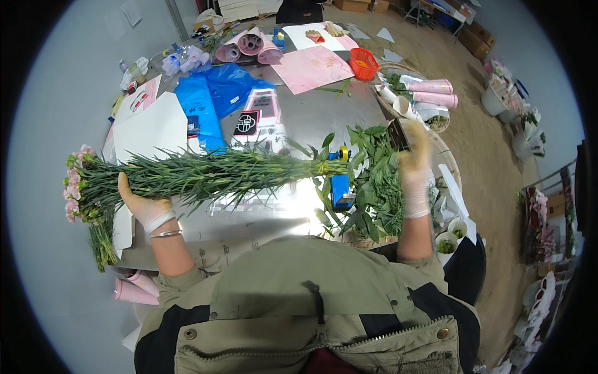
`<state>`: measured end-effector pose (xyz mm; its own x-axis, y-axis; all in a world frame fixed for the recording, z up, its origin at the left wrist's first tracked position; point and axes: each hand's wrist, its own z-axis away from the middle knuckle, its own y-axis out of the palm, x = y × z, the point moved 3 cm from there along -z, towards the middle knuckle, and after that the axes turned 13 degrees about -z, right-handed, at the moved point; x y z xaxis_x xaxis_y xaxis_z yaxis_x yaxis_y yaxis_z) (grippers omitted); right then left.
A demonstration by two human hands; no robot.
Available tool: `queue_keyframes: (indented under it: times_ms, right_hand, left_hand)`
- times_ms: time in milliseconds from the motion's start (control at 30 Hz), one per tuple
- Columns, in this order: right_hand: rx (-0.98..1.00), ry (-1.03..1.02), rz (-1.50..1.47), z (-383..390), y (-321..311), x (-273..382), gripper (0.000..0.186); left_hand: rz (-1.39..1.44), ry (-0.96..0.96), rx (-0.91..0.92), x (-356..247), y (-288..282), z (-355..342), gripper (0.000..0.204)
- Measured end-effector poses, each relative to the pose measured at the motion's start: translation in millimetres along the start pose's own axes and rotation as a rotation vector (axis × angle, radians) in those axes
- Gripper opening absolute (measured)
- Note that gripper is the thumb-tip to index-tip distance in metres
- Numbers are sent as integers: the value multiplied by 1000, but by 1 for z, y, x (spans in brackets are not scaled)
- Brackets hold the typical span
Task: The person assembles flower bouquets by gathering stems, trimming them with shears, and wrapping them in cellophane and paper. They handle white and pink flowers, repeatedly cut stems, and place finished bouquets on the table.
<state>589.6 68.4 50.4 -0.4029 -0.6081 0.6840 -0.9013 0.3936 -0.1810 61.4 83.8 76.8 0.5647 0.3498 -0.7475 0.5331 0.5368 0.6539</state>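
A long bunch of pink carnations [205, 174] lies across the table, blooms at the left and tied stem ends at the right. My left hand [146, 209], gloved, grips it near the blooms; the thumb shows in front and the fingers are hidden behind the stems. My right hand [416, 156], also gloved and smeared by motion, is raised at the right, closed on a dark, flat rectangular tool [397, 134] whose kind I cannot make out. Below it spreads a heap of cut leaves [380, 187]. Beside the stem ends stands a blue tape dispenser [341, 192].
Blue plastic bags [215, 93], white card sheets [149, 128] and rolled pink wraps [251, 42] cover the table's far left. A red basket [364, 64] sits at the far right corner. Wrapped bunches [433, 92] lie in a round basket at the right. Flower buckets [498, 100] line the floor.
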Motion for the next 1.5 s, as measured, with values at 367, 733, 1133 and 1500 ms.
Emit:
queue_keyframes:
  times_ms: [367, 733, 1133, 1500]
  right_hand:
    - [491, -360, 120, 28, 153, 82, 49]
    - [128, -84, 341, 36, 112, -2, 19]
    - [-219, 28, 987, -8, -50, 1, 84]
    - [664, 255, -435, 35, 188, 91, 45]
  left_hand:
    - [-73, -63, 0, 9, 6, 11, 39]
    - [-2, -66, 41, 22, 2, 2, 39]
    - [122, 65, 211, 1, -12, -5, 42]
    - [427, 22, 928, 2, 33, 38, 52]
